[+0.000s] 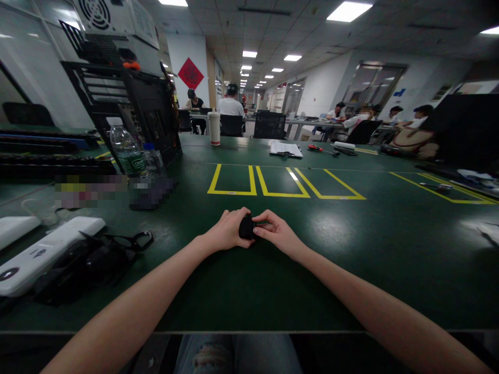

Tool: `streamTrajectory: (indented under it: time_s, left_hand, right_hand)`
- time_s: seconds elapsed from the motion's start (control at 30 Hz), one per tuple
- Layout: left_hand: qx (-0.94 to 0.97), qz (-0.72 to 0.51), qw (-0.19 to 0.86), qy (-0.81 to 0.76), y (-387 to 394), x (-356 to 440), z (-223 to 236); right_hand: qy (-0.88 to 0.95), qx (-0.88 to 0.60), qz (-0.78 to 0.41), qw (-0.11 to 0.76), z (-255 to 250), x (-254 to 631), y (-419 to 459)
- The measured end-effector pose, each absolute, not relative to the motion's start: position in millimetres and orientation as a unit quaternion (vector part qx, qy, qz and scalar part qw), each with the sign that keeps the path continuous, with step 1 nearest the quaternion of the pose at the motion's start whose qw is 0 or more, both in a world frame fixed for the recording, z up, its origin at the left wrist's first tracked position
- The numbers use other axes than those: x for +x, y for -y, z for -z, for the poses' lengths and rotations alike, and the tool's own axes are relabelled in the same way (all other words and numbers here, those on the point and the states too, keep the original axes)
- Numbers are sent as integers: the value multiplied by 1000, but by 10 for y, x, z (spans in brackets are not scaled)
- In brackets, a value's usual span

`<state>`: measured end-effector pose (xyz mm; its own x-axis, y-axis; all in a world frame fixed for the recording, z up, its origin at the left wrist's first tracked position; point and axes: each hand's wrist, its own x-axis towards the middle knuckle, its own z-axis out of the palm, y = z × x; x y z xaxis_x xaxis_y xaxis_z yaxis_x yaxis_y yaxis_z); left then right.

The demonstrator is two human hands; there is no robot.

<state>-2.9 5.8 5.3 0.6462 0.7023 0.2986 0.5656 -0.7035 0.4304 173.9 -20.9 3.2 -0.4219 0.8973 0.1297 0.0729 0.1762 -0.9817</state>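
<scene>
Near the middle of the green table [249, 291], a small black rounded object [246, 228] is between my two hands; its exact kind does not show. My left hand [229, 228] wraps round it from the left, thumb below and fingers on top. From the right, the fingertips of my right hand [276, 232] pinch at its right side, and what exactly they grip there is hidden. Both forearms reach in from the front edge of the table.
Yellow tape outlines [286, 196] lie beyond my hands. Left are a white device [58, 254], black glasses [136, 240], water bottles [130, 148] and a black computer frame [144, 114]. Farther back stand a cup [214, 128], clipboard [286, 149] and screwdriver [322, 150]. Several people sit beyond.
</scene>
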Motion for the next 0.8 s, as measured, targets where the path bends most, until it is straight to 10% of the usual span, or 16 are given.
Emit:
streamTrajectory:
  time_s: [0.8]
  left_hand:
    - [889, -220, 159, -369, -53, -15, -56]
  right_hand:
    - [663, -371, -539, 365, -12, 1764, 173]
